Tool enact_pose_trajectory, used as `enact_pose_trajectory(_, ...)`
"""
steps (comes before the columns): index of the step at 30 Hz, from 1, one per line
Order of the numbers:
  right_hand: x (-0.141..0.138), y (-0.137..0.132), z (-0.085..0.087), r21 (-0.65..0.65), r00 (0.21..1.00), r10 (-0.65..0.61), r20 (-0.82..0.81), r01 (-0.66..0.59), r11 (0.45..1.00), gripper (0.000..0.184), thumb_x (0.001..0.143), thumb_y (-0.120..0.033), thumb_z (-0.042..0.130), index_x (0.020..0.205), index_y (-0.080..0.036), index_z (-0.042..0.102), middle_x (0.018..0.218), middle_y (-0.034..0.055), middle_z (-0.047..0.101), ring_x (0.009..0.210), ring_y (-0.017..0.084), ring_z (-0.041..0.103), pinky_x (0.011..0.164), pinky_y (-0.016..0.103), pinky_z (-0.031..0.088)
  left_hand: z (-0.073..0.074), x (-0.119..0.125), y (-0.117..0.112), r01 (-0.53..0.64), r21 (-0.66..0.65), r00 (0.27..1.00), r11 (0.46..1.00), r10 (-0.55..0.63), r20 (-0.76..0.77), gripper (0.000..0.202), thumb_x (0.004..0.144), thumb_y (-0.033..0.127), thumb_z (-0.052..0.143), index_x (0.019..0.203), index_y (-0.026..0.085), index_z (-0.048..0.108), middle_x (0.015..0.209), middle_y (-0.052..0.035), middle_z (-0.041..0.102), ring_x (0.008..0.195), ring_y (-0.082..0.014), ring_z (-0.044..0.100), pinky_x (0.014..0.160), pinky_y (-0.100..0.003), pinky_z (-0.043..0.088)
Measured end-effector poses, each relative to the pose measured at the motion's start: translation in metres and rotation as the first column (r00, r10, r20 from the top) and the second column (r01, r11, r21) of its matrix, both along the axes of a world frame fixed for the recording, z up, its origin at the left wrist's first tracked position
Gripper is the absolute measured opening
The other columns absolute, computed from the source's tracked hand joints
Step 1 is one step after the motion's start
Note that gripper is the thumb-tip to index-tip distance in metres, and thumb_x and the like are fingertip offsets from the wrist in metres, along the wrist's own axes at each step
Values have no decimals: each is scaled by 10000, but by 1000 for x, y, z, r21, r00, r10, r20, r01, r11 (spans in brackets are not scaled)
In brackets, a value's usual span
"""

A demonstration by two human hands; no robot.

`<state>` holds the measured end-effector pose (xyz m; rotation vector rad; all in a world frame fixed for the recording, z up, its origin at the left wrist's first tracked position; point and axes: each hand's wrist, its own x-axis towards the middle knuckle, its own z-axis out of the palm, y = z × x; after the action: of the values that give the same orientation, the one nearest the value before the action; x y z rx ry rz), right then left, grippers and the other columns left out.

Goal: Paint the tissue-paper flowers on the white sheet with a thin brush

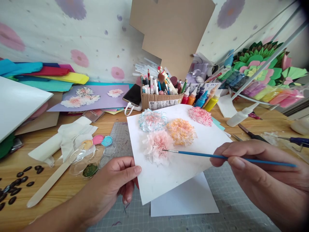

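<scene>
- White sheet (159, 178), held above a grey gridded mat (224, 187): its near left edge is pinched by the left hand (116, 180), thumb on top.
- Right hand (260, 170): thumb and fingers clamped together on a slim blue paintbrush (198, 154), bristles pointing leftward.
- Pale pink flower (156, 141): on the white sheet, with the brush tip at its petals — whether they touch cannot be told.
- Beyond it, on the same sheet: blue-edged flower (152, 120), orange flower (182, 132) and red-edged flower (201, 116).
- Clear palette (98, 156): left of the sheet, bearing pink, blue and dark green paint.
</scene>
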<state>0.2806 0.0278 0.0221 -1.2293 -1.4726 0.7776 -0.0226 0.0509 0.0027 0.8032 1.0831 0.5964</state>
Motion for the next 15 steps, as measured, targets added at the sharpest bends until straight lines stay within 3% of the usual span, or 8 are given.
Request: enact_pose_trajectory(15, -3, 0, 1, -8, 1000, 15, 22, -15, 1000, 96, 857, -312, 650, 944, -277, 670, 903, 10, 678, 869, 140, 668, 752, 131, 549, -2, 0, 0, -14, 5, 999, 1000, 14, 34, 314, 791, 432, 724, 708, 140, 646, 552, 32, 552, 401, -50, 445, 388, -149, 352)
